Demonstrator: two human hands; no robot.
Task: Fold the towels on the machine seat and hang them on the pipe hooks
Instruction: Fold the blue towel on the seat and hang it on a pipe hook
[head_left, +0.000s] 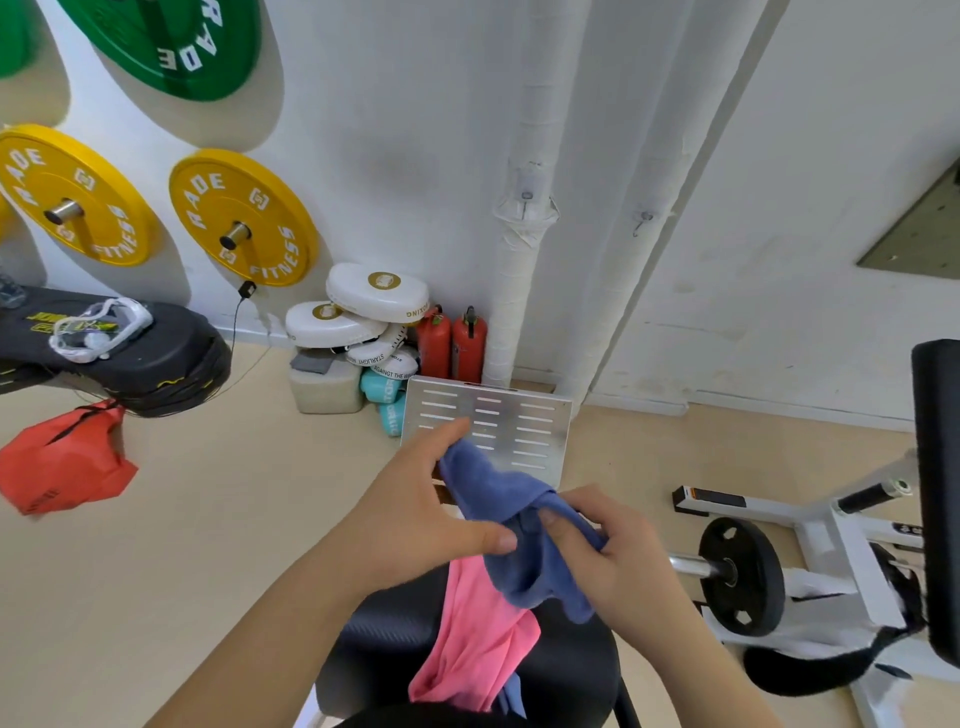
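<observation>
A white wall (415, 156) fills the upper view above a beige floor (234, 519). Two upright pipes wrapped in white tape, the left pipe (519, 291) and the right pipe (618, 291), each carry a small metal hook, the left hook (525, 200) and the right hook (643, 221); both hooks are bare. The pipe tops run out of frame.

At bottom centre is the black padded machine seat (384, 639), textured, rounded, and cut off by the lower edge. Beyond it stands a perforated metal footplate (519, 421), partly hidden by the hands.

A pink towel (478, 639) of thin, smooth cloth lies crumpled on the seat. Its long axis runs from under the hands down toward the viewer. A sliver of blue shows beneath its lower end; what it belongs to is unclear.

Just above the seat, both hands hold a blue towel (530, 571), soft and bunched. It slants from upper left by the footplate to lower right, with its lower end hanging and touching the pink towel. The left hand (415, 514) pinches its upper part between thumb and fingers. The right hand (618, 545) is curled around its middle with the thumb on top; the fingers are hidden behind the cloth.

Yellow weight plates (244, 218) hang at left, and two red fire extinguishers (452, 343) stand in the corner.
</observation>
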